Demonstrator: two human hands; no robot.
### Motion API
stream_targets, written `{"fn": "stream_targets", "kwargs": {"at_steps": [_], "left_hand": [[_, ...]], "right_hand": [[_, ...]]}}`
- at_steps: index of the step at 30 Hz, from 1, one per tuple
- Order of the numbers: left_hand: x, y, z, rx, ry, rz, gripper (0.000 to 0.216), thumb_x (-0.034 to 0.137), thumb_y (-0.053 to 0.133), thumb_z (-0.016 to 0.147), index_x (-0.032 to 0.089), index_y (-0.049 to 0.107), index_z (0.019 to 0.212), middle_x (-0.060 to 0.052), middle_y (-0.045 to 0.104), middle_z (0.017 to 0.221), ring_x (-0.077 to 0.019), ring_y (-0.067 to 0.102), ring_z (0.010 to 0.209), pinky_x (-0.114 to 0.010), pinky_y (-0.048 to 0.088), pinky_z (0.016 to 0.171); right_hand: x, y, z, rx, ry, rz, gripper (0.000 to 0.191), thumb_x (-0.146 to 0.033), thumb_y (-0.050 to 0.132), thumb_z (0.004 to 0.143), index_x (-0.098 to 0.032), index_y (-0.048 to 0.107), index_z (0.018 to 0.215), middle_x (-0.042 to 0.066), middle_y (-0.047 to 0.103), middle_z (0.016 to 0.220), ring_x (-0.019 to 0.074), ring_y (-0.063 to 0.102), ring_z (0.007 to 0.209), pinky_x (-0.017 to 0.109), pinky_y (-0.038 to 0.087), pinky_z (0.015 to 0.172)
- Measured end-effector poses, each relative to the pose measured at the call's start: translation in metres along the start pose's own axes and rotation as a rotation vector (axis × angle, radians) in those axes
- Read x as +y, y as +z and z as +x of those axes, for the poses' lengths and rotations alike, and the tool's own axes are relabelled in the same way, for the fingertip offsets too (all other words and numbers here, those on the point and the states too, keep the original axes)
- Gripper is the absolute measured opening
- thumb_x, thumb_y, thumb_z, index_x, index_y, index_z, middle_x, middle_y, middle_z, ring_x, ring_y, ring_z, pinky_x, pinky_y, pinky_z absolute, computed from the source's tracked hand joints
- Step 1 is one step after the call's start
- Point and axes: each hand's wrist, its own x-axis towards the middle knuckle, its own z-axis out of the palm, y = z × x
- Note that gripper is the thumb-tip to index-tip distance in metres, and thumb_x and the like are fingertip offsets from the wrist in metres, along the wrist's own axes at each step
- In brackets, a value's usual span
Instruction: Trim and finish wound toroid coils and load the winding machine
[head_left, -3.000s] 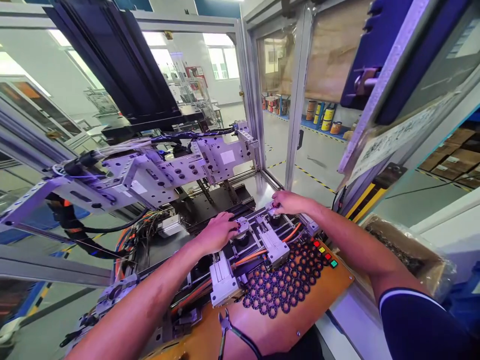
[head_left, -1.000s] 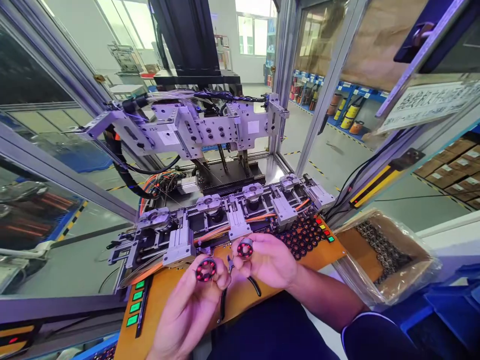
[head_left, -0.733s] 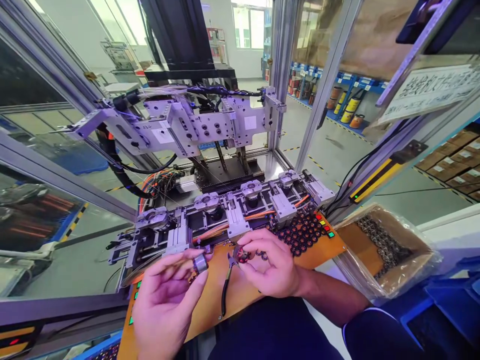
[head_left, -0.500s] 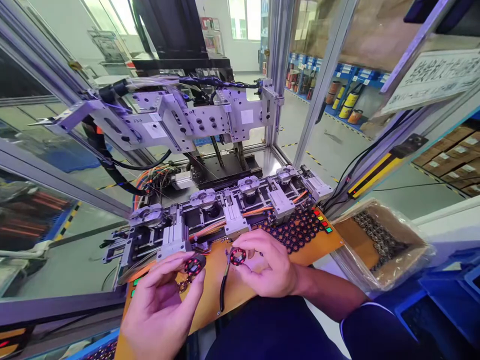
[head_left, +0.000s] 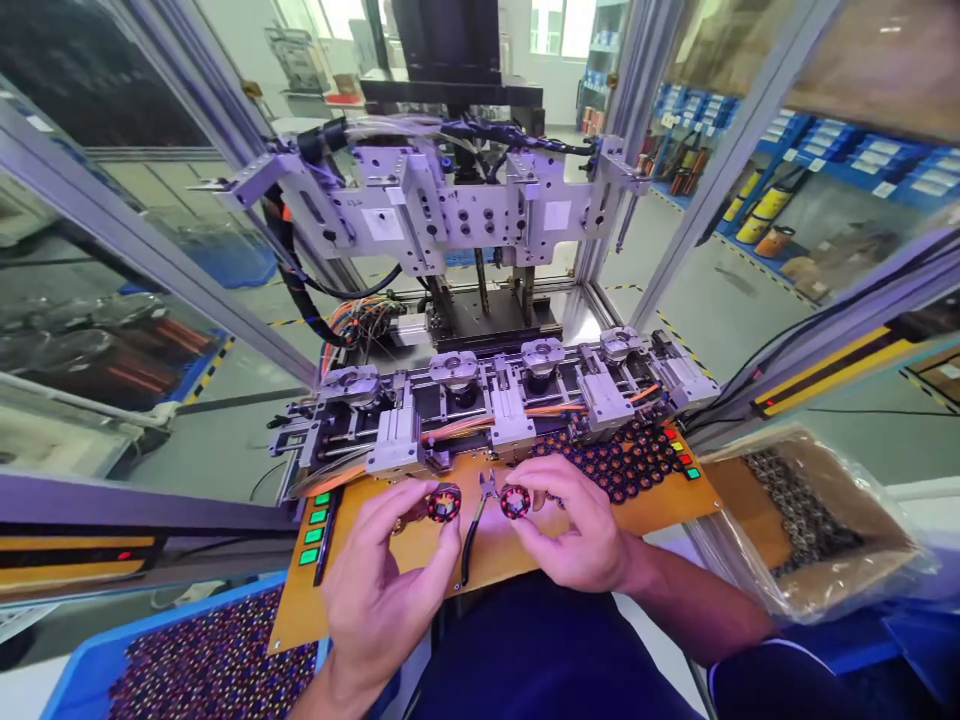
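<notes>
The left hand (head_left: 375,590) pinches a small red-and-black wound ring (head_left: 444,503) between thumb and fingers (head_left: 397,505). The right hand (head_left: 581,530) grips a second ring (head_left: 515,501) the same way. Both rings are just above the orange desk (head_left: 300,610). Cutters (head_left: 477,515) lie flat between the two sets of fingers. Just beyond the right fingers sits a patch of dark rings (head_left: 622,462), then a row of metal fixtures (head_left: 495,400). Green buttons (head_left: 315,520) lie left of the left fingers, with a blue bin (head_left: 75,665) nearer the person.
</notes>
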Motion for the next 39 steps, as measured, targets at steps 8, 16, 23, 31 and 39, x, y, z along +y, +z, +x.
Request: {"fn": "stream_targets", "kwargs": {"at_steps": [8,16,23,31,39], "left_hand": [[-0.054,-0.051,-0.079,-0.104,-0.272,0.371,0.040,0.029,0.072,0.084,0.018,0.061,0.121,-0.004,0.071,0.096,-0.0187,0.069,0.083,-0.034,0.058,0.081],[-0.113,-0.036,-0.147,-0.145,-0.424,0.495,0.040,0.044,0.060,0.090,0.016,0.061,0.119,-0.009,0.074,0.093,-0.0255,0.073,0.085,-0.040,0.059,0.080],[-0.090,-0.051,-0.154,-0.046,-0.390,0.559,0.041,0.040,0.066,0.089,0.014,0.061,0.121,-0.015,0.073,0.106,-0.0289,0.071,0.097,-0.043,0.056,0.088],[-0.065,-0.043,-0.137,-0.072,-0.431,0.477,0.041,0.031,0.070,0.087,0.019,0.062,0.126,-0.012,0.073,0.107,-0.0241,0.070,0.083,-0.040,0.056,0.079],[-0.059,-0.047,-0.109,-0.016,-0.438,0.103,0.019,0.020,0.073,0.080,0.022,0.072,0.099,-0.008,0.076,0.097,-0.0266,0.071,0.089,-0.044,0.054,0.088]], "right_hand": [[0.039,0.061,-0.054,-0.348,0.090,-0.089,0.020,-0.020,0.063,0.090,-0.018,0.059,0.109,0.008,0.069,0.094,0.0193,0.066,0.088,0.031,0.057,0.078],[0.072,0.140,-0.085,-0.506,-0.023,-0.157,0.015,-0.023,0.063,0.090,-0.016,0.065,0.102,0.011,0.071,0.098,0.0231,0.065,0.089,0.037,0.053,0.079],[0.071,0.030,-0.101,-0.418,0.064,-0.404,0.017,-0.018,0.057,0.095,-0.016,0.064,0.110,0.012,0.069,0.103,0.0233,0.064,0.098,0.041,0.053,0.088],[0.073,-0.032,-0.146,-0.350,0.246,-0.733,0.019,-0.021,0.059,0.092,-0.016,0.067,0.109,0.015,0.066,0.115,0.0282,0.061,0.112,0.048,0.054,0.093],[0.058,-0.015,-0.121,-0.245,0.107,-0.775,0.025,-0.014,0.047,0.093,-0.017,0.071,0.085,0.017,0.070,0.109,0.0317,0.065,0.111,0.050,0.058,0.083]]}}
